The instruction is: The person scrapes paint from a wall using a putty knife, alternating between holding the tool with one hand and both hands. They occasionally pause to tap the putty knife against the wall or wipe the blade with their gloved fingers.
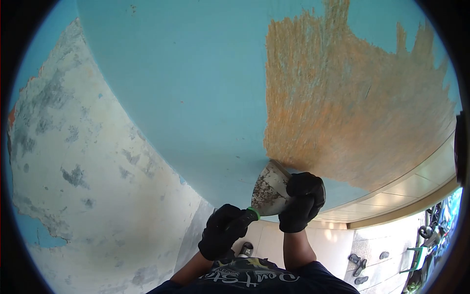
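My left hand [223, 231], in a black glove, is closed round the handle of a wide scraper [269, 190] with a green collar. The blade is spotted with dark residue, and its far edge touches the blue wall [196, 83] at the lower left corner of a scraped orange-brown patch [318, 98]. My right hand [302, 201], also gloved in black, presses on the right side of the blade with bent fingers.
A whitish wall with grey blotches [107, 166] stands at the left. A pale ledge [391, 193] curves along the lower right. Below it are sandals [360, 264] on paving, a green-edged stool [418, 258] and parked vehicles [433, 235]. One foot [246, 249] shows below my hands.
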`<state>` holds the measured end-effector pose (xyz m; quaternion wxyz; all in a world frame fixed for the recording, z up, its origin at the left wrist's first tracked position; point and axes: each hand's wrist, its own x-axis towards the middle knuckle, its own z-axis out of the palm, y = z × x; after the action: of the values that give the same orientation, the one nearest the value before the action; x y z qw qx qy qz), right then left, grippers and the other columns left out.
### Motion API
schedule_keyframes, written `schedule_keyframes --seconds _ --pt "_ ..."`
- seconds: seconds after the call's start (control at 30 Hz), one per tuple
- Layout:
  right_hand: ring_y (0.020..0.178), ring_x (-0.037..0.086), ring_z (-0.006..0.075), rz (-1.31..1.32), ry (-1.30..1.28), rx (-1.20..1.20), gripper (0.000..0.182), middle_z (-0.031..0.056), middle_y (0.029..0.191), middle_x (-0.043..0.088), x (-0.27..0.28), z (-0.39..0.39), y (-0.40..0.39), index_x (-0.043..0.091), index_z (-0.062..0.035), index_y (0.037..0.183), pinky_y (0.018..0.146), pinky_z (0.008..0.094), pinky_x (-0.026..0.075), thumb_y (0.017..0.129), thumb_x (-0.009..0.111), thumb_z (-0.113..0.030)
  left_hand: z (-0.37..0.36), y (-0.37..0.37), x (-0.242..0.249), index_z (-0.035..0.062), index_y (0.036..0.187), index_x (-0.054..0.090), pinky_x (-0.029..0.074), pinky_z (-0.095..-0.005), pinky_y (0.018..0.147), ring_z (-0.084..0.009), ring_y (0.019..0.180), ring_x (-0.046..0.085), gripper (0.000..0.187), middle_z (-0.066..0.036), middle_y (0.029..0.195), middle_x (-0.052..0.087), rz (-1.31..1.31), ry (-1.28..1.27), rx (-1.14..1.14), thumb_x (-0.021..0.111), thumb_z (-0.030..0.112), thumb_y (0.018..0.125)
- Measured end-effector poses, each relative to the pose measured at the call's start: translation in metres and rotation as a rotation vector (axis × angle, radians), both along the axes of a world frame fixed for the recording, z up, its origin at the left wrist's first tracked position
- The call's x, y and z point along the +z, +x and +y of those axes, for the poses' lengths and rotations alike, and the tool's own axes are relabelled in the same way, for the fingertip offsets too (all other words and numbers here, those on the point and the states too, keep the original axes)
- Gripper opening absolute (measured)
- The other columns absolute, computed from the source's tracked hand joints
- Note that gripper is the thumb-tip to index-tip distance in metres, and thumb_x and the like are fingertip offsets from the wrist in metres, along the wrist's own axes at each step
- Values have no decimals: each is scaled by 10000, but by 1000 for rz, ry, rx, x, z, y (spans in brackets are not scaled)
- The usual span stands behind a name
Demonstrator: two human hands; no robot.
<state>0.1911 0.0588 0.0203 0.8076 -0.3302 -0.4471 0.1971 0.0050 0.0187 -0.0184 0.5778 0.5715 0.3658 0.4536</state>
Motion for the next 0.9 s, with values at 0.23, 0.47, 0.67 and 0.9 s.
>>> schedule_keyframes --seconds 0.23,0.47,0.67,0.9 --pt "640 444 164 -50 100 25 71 61 723 481 1 7 -2 468 -54 788 595 308 378 783 412 -10 4 -2 4 -2 1051 642 477 -288 628 -104 722 593 114 -47 812 613 -104 -110 -14 644 79 971" --pt "641 433 148 -17 77 29 73 59 720 471 2 5 -4 458 -51 778 581 298 355 787 404 -2 10 -3 22 -10 1013 633 473 -283 612 -97 693 576 114 -51 771 610 -127 -260 -47 665 84 957" --pt "643 431 145 -22 61 5 67 60 728 477 3 4 -5 461 -47 783 594 299 362 804 407 -14 13 -1 22 17 939 627 449 -258 591 -87 645 559 110 -33 713 593 215 491 28 683 109 962" --pt "642 421 148 -17 44 -22 74 62 723 471 0 4 -6 458 -46 781 595 301 363 771 395 -7 12 -7 20 22 984 640 453 -253 597 -87 650 574 103 -32 726 604 80 -6 -35 673 119 970"
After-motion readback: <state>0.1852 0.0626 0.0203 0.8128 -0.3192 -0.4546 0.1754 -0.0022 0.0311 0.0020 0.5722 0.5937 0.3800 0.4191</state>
